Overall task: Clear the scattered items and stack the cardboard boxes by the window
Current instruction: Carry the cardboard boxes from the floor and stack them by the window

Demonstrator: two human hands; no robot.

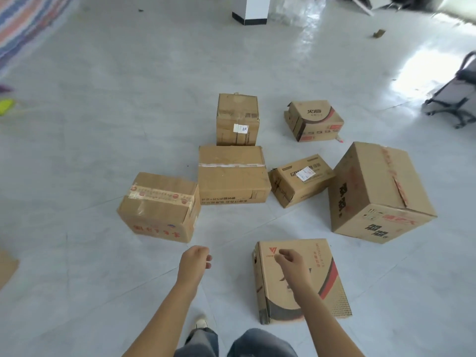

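The floor (103, 124) was smooth pale tile with a glossy finish that threw back the daylight in white patches, while the cardboard boxes (381, 191) lying on it were matt brown, scuffed and creased at their edges. Shiny printed tape (159, 195) ran across the left box (167, 180), the flat box (332, 287) nearest me had a smoother printed face in red and black, and a white paper label (305, 173) was stuck to the small box (291, 186). The person's trousers (260, 341) looked like soft blue denim.
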